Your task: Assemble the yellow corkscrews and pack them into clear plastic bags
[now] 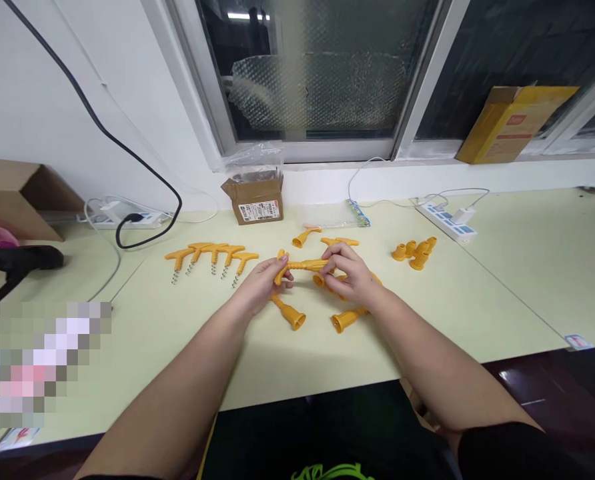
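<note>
Between my hands a yellow corkscrew is held level above the table. My left hand is closed around its T-shaped handle. The fingers of my right hand grip the bell-shaped cap at the other end, hiding its tip. Beneath and around my hands lie more yellow corkscrews with caps, among them one corkscrew near my left wrist and another under my right wrist. To the left, several corkscrews with bare metal spirals lie in a row.
Several loose yellow caps stand to the right. A small cardboard box and a clear plastic bag lie near the wall. Power strips with cables sit at the back. A black cable hangs on the left.
</note>
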Tool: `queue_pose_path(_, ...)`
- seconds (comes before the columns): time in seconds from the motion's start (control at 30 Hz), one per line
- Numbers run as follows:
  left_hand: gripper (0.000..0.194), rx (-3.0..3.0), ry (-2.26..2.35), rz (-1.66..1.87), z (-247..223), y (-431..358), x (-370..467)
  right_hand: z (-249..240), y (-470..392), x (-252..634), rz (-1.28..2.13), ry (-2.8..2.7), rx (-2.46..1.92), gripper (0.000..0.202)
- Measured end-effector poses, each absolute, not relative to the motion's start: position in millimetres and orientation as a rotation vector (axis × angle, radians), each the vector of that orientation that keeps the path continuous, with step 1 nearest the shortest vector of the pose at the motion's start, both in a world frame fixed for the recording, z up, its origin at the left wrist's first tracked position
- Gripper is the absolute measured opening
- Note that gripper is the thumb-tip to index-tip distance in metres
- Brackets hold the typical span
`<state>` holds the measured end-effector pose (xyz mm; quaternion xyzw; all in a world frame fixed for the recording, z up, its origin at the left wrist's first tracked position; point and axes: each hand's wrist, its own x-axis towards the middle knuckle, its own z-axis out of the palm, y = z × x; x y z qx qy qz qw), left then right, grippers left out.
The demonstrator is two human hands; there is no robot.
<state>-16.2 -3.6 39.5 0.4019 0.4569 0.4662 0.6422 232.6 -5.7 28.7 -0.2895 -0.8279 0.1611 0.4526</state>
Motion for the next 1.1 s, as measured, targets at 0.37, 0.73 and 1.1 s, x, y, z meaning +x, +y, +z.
queue_pose_path(0.37, 0.024, 0.753, 0.97, 1.283, 55.2, 8.6, -48.0, 41.9, 20.5, 310.6, 0.14, -1.776, -1.38, 0.033)
queue_pose_path(0.73, 0.04, 0.867, 1.051, 1.306, 46.8, 16.4, -55.6, 38.0, 31.0, 373.0, 0.326, -1.249, -1.946, 0.035)
queue_pose_path(1.1, 0.043, 0.888, 1.066, 1.267, 51.8, 13.4, -54.3, 36.6, 30.7, 366.2, 0.418, -1.24, -1.94, 0.026)
